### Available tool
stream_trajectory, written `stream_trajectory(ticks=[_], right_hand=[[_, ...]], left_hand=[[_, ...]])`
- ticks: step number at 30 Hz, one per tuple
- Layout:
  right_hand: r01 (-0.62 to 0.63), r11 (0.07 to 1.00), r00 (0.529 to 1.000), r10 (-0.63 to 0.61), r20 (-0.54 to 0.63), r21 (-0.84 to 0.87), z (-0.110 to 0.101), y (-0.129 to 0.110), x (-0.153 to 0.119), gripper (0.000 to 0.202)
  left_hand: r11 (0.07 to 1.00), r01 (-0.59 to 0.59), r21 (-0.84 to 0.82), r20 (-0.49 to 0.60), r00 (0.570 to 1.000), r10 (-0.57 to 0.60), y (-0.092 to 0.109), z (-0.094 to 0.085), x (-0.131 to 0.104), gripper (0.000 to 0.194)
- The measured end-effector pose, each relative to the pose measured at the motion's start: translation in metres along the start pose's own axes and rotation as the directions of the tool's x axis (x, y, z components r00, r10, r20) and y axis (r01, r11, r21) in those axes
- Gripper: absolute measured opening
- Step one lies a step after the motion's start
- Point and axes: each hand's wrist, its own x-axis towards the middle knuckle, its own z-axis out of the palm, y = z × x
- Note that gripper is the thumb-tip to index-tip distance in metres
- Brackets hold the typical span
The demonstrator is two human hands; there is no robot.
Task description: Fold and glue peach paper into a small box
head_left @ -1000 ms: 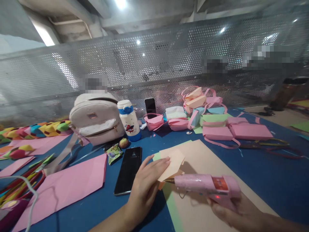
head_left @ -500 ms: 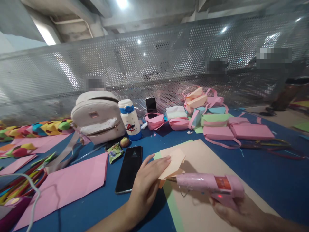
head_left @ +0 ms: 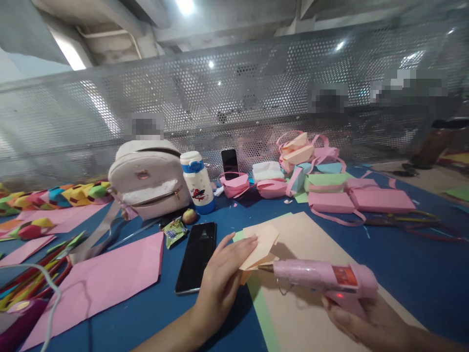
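Note:
A pink hot glue gun (head_left: 311, 274) with a lit red light is gripped by my right hand (head_left: 359, 318), its metal nozzle pointing left. The nozzle tip lies at the edge of a folded peach paper piece (head_left: 263, 249). My left hand (head_left: 223, 274) holds that paper, fingers on top and the thumb side hidden beneath. Below it lie large peach sheets (head_left: 315, 308) over a green sheet (head_left: 264, 313). A black phone (head_left: 196, 256) lies flat just left of my left hand.
Behind stand a white backpack (head_left: 146, 181), a bottle (head_left: 199, 186), an upright phone (head_left: 229, 161) and several folded paper bags (head_left: 330, 201). A pink sheet (head_left: 106, 278), a purple pouch (head_left: 18, 322) and a white cable (head_left: 54, 293) lie left. A snack packet (head_left: 175, 231) lies near the bottle.
The glue gun has shifted slightly to the right, its nozzle drawn back along the paper's edge. My left hand and the paper have hardly moved.

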Motion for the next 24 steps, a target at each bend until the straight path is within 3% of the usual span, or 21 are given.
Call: stream_trajectory(ticks=[4,11,18,24], right_hand=[[0.000,1.000,0.999,0.000,-0.040,-0.009,-0.001,0.001,-0.001,0.015],[-0.011,1.000,0.996,0.010,-0.090,-0.010,0.001,0.011,-0.003,0.023],[0.000,1.000,0.977,0.000,-0.215,-0.003,0.005,0.024,-0.008,0.029],[0.034,0.999,0.976,-0.027,-0.214,0.030,0.005,0.027,-0.007,0.035]], left_hand=[[1.000,0.005,0.003,-0.006,1.000,-0.004,-0.002,0.001,-0.002,0.043],[1.000,0.018,-0.001,-0.012,1.000,-0.018,-0.004,0.002,-0.002,0.046],[1.000,0.017,0.011,-0.014,1.000,-0.017,-0.004,0.001,-0.002,0.046],[1.000,0.008,0.012,-0.023,1.000,-0.008,-0.002,0.000,0.000,0.050]])
